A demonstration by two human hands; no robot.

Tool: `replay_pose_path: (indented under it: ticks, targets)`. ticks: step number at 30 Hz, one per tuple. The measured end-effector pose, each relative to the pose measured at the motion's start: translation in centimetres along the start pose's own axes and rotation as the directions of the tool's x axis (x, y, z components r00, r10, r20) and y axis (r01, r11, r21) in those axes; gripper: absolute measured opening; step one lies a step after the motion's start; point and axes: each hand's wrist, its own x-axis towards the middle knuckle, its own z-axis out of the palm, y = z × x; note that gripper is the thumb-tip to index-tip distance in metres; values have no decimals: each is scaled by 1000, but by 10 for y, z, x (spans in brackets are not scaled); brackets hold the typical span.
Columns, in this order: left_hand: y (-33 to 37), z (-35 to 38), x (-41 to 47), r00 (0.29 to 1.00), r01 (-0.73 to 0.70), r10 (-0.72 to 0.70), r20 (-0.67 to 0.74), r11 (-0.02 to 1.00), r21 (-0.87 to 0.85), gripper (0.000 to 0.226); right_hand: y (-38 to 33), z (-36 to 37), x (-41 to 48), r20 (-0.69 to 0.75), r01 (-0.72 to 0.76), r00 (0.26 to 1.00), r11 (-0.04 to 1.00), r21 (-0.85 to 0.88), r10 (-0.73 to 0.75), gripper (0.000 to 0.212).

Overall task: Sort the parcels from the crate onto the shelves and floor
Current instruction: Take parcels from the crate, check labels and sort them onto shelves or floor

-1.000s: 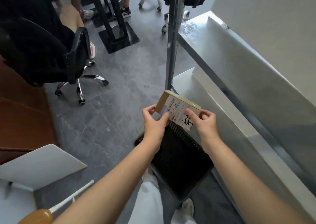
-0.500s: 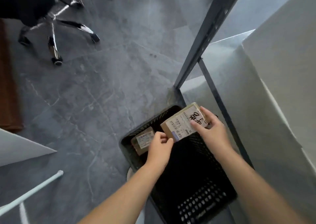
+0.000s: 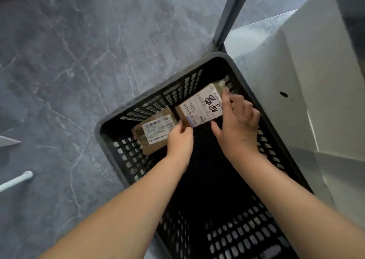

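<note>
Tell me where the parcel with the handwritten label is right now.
Head view, centre-right: the handwritten parcel is held between the left hand and right hand at the far end of the black crate, just right of the second parcel.

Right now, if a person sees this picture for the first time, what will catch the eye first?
First, the labelled parcel with bold black handwriting, held by the left hand and right hand at the far end of the black crate. Next, the second parcel lying inside the crate, just left of it. The crate stands on a grey floor beside a metal shelf.
</note>
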Motion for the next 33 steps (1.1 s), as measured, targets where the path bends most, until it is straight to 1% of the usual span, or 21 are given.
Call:
replay_pose_path:
  ticks: [2, 4, 6, 9, 10, 13, 15, 17, 18, 19, 20, 21, 22, 24, 25, 26, 27, 28, 29, 30, 33]
  targets:
    - [-10, 0, 22, 998, 38, -39, -47, 999, -19, 62, -11, 11, 4, 89, -3, 996, 999, -53, 8, 86]
    - [-15, -1, 37, 994, 62, -59, -89, 997, 35, 69, -17, 24, 11, 181, -45, 983, 999, 25, 39, 82]
    - [-8, -2, 38, 995, 55, -47, -84, 993, 100, 60, -19, 36, 22, 257, -148, 962, 967, 208, 92, 81]
    - [-8, 4, 48, 993, 74, -61, -100, 988, 133, 21, -20, 57, 41, 303, -252, 944, 883, 397, 133, 78]
    - [-8, 7, 52, 993, 73, -57, -104, 986, 152, 21, -21, 62, 46, 328, -279, 935, 857, 434, 138, 78]
    - [-3, 19, 52, 995, 65, -54, -84, 990, 129, 32, -21, 77, 53, 453, -369, 879, 812, 452, 148, 79]
    - [-5, 28, 53, 991, 88, -77, -109, 991, 102, 26, -18, 84, 54, 536, -440, 826, 797, 413, 177, 83]
    - [-4, 34, 54, 984, 130, -107, -145, 979, 158, 23, -16, 86, 49, 548, -515, 799, 751, 414, 246, 79]
    - [-3, 34, 53, 988, 124, -108, -113, 981, 151, 34, -15, 87, 45, 547, -589, 770, 694, 414, 328, 73]
    - [-3, 35, 54, 991, 117, -104, -82, 978, 173, 48, -16, 88, 40, 565, -678, 716, 603, 421, 411, 66]
    - [-4, 34, 54, 995, 86, -76, -58, 974, 209, 57, -18, 88, 35, 616, -755, 646, 493, 432, 451, 57]
    - [-3, 31, 53, 998, 63, -58, -28, 970, 234, 61, -22, 88, 31, 684, -799, 596, 395, 453, 421, 51]
    - [-1, 28, 52, 1000, 30, -30, -4, 966, 257, 62, -25, 90, 29, 744, -816, 573, 325, 478, 344, 47]
    - [0, 18, 51, 998, -49, 35, 50, 948, 314, 62, -33, 88, 32, 808, -834, 546, 231, 501, 222, 49]
    - [1, 12, 50, 996, -67, 45, 73, 942, 329, 63, -35, 84, 36, 829, -843, 530, 214, 494, 176, 50]
    - [3, 5, 49, 995, -77, 49, 91, 937, 341, 64, -37, 80, 39, 851, -850, 505, 251, 462, 144, 48]
    - [4, -1, 48, 994, -77, 43, 101, 931, 357, 64, -38, 74, 42, 871, -848, 475, 328, 416, 123, 44]
    - [6, -7, 45, 994, -73, 37, 103, 924, 374, 63, -40, 67, 43, 887, -841, 444, 400, 364, 127, 42]
    - [9, -12, 41, 994, -76, 38, 105, 916, 393, 61, -42, 58, 43, 889, -826, 436, 455, 333, 142, 41]
    - [13, -14, 33, 993, -91, 51, 105, 903, 420, 59, -45, 49, 43, 885, -805, 440, 502, 316, 149, 40]
    - [34, -13, -7, 983, -176, 123, 136, 847, 502, 49, -54, 10, 40, 839, -694, 527, 638, 333, 135, 41]
